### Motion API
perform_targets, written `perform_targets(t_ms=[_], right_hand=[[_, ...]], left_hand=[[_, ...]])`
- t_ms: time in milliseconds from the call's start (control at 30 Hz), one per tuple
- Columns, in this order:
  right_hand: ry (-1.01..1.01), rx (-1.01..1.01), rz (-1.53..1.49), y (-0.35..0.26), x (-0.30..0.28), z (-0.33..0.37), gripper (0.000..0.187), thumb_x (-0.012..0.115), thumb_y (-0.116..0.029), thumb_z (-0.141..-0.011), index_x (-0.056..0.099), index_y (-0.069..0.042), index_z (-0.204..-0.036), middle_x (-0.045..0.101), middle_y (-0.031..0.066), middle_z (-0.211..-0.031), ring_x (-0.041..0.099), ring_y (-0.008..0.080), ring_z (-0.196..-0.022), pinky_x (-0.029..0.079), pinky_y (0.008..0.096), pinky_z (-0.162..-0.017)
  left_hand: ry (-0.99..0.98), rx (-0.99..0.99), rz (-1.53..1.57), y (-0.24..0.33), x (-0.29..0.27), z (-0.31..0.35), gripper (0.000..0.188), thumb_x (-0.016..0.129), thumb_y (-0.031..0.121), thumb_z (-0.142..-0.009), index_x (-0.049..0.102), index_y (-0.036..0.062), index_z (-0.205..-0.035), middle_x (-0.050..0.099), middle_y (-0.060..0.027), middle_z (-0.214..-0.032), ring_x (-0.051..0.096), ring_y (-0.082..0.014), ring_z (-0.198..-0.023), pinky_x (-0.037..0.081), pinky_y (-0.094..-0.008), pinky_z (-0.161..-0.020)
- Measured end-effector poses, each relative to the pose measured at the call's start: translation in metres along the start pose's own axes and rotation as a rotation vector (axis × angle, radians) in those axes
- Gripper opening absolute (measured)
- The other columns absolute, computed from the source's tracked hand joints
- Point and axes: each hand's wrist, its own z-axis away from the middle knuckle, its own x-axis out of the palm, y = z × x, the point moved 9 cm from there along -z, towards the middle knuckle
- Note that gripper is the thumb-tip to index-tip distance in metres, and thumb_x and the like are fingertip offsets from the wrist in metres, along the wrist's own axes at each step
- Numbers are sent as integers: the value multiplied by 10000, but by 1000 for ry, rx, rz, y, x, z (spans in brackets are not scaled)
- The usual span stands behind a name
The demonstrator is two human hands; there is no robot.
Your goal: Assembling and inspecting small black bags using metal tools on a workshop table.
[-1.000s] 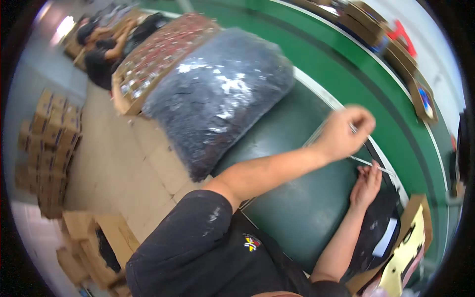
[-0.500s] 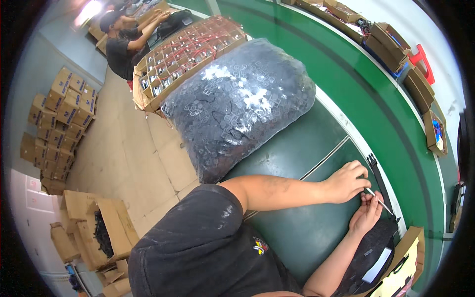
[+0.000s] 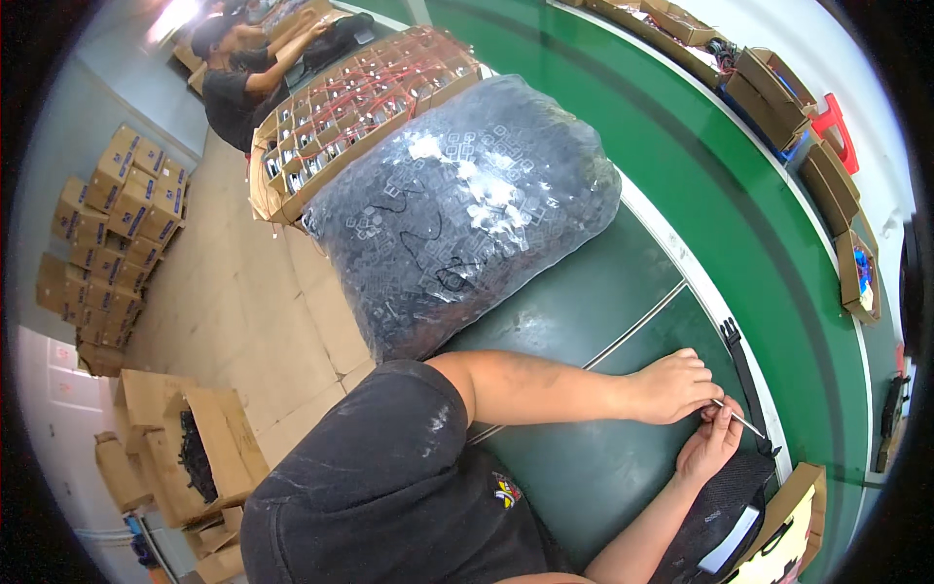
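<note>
My left hand (image 3: 673,386) reaches across the dark green tabletop, its fingers closed on the back end of a thin silvery metal rod (image 3: 742,420). Close below it, my right hand (image 3: 712,443) is turned palm up, with thumb and fingers pinched around the same rod. The rod's far tip points at the lower end of a black strap (image 3: 747,380), which has a plastic buckle (image 3: 730,333) at its other end. Under my right forearm lies a black mesh bag (image 3: 696,521) with a pale grey strip. What the rod's tip touches is too small to tell.
A large clear bag of black parts (image 3: 467,209) sits on the table, beside a divided carton (image 3: 365,102) of wired parts. An open carton (image 3: 812,487) stands by the mesh bag. A green belt (image 3: 720,185) runs beyond. A co-worker (image 3: 238,88) works at the far left.
Both hands have shifted slightly down and left in the picture, still together on the rod. The whole view has moved a little too. The strap stays along the table edge.
</note>
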Motion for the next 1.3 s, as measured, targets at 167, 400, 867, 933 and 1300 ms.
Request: perform_targets(t_ms=[167, 400, 867, 933, 1300], right_hand=[[32, 5, -65, -1, -3, -1, 181, 529, -132, -982, 587, 22, -1058, 575, 56, -849, 513, 120, -780, 427, 257, -727], [6, -21, -6, -3, 3, -2, 213, 512, -161, -995, 573, 27, -1076, 551, 46, -823, 488, 118, -755, 416, 256, -720], [-17, -21, -7, -6, 9, -1, 203, 506, -165, -999, 570, 19, -1059, 550, 52, -829, 492, 115, -767, 417, 258, -720], [-6, -12, -13, -5, 8, 0, 199, 505, -159, -999, 569, 20, -1056, 550, 51, -828, 490, 116, -759, 417, 258, -718], [21, -15, -8, -4, 4, -1, 204, 497, -162, -1003, 561, 22, -1063, 544, 48, -823, 489, 120, -754, 414, 266, -719]], left_hand=[[3, -35, 37, -3, 0, 2, 193, 603, 167, -834, 627, 94, -1011, 551, -66, -783, 552, -268, -761, 405, -388, -734], [-19, -47, 68, -5, 1, 1, 201, 605, 167, -840, 624, 97, -1027, 556, -68, -793, 562, -270, -769, 412, -388, -729], [-48, -58, 117, -5, 1, 1, 205, 596, 161, -850, 615, 81, -1037, 548, -86, -808, 552, -286, -799, 415, -398, -758], [-37, -64, 103, -5, -1, 1, 207, 597, 162, -848, 615, 81, -1037, 548, -90, -810, 554, -290, -807, 416, -401, -763], [-39, -53, 113, -6, 3, 1, 210, 600, 147, -841, 613, 84, -1041, 552, -90, -814, 558, -288, -815, 418, -402, -767]])
